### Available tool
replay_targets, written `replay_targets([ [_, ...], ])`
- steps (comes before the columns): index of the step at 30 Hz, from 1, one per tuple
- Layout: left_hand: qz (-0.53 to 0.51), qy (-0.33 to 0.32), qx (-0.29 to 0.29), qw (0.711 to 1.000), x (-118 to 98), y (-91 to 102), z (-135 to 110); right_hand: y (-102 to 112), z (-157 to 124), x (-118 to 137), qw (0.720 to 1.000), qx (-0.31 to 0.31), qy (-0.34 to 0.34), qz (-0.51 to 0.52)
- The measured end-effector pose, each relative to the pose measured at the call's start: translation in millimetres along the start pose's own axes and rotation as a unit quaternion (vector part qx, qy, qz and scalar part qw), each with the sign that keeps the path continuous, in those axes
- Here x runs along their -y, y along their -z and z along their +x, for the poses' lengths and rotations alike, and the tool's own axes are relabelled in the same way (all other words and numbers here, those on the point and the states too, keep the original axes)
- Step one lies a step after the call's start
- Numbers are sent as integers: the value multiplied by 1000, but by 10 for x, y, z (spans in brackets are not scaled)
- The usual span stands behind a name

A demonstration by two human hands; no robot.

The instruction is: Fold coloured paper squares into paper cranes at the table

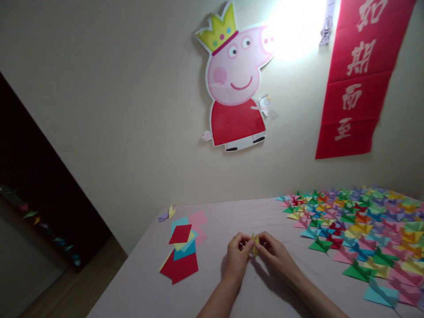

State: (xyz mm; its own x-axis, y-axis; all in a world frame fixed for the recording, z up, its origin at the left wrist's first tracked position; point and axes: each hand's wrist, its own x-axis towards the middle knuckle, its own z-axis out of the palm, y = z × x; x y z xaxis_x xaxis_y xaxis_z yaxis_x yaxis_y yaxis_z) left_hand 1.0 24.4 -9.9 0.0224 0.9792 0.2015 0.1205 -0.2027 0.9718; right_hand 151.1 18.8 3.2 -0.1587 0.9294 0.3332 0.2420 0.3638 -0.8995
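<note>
Between my two hands is a small folded piece of yellow paper [255,247], held just above the pink table cover. My left hand [239,254] pinches its left side between thumb and fingers. On the other side, my right hand [272,251] grips it the same way, thumb toward me. My fingertips hide part of the folds. To the left lies a loose pile of square paper sheets [185,268] in red, blue, yellow and pink. Many folded paper cranes [359,270] in mixed colours stand in rows on the right.
A pink cloth [139,282] covers the table, which meets the wall at the back. Two small folded paper pieces [167,214] sit at the far left corner. A cartoon pig cutout [236,119] and a red banner [354,97] are on the wall.
</note>
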Motion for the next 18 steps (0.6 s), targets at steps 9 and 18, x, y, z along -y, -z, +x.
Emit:
replay_targets([
  [9, -27, 18, 11, 999, -19, 31, 17, 18, 21, -33, 998, 2, -66, 23],
  [18, -59, 26, 11, 998, -85, 33, 22, 41, 33, -20, 997, 0, -74, 32],
])
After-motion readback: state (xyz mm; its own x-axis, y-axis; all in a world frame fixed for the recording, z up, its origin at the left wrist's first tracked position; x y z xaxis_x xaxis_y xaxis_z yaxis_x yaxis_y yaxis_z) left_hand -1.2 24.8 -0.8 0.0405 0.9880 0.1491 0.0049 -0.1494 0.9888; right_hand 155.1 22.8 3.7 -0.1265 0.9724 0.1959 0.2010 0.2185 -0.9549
